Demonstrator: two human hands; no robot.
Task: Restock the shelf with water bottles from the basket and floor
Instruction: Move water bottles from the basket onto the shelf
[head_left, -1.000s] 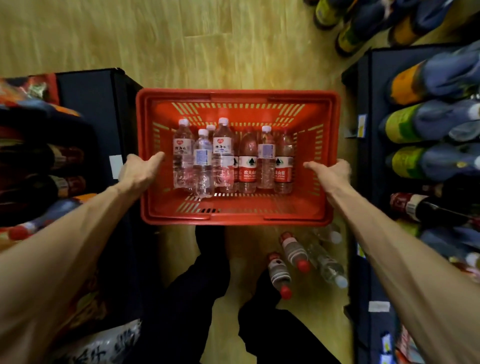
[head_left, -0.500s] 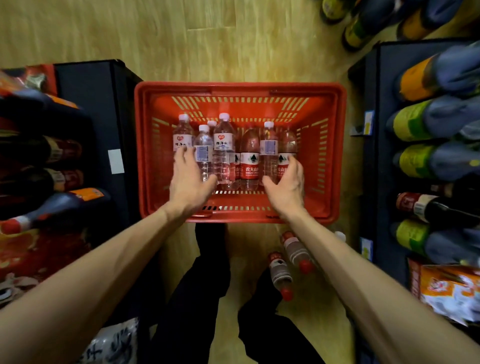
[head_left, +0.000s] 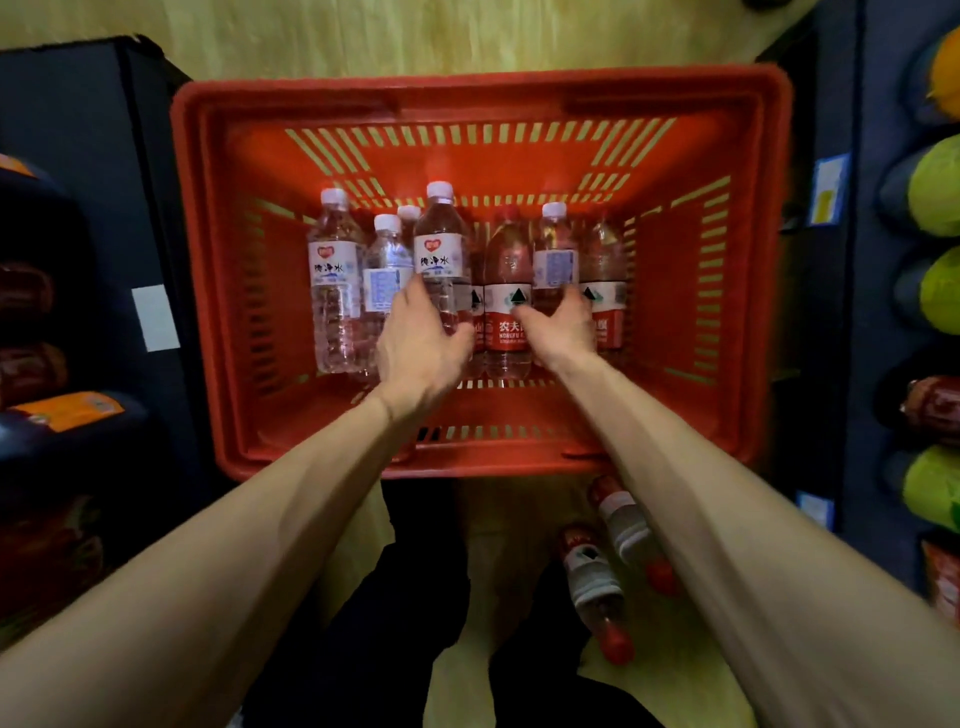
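Note:
A red basket (head_left: 737, 270) stands on the wooden floor between two shelves, with several water bottles upright inside it. My left hand (head_left: 421, 343) curls round the lower part of a tall white-capped bottle with a red heart label (head_left: 441, 244). My right hand (head_left: 563, 327) wraps round a white-capped bottle with a blue-printed label (head_left: 556, 249), its thumb lying across a red-labelled bottle (head_left: 506, 280) beside it. Two red-capped bottles (head_left: 592, 582) lie on the floor by my feet, partly hidden by my right forearm.
A dark shelf (head_left: 93, 156) on the left holds dark and orange-labelled bottles. The right shelf (head_left: 852, 312) carries large green-labelled bottles (head_left: 935, 192) lying on their sides. My dark-trousered legs (head_left: 405, 597) stand just behind the basket.
Both hands left the basket's sides, reached inside and closed round one bottle each. The view has dropped closer to the basket.

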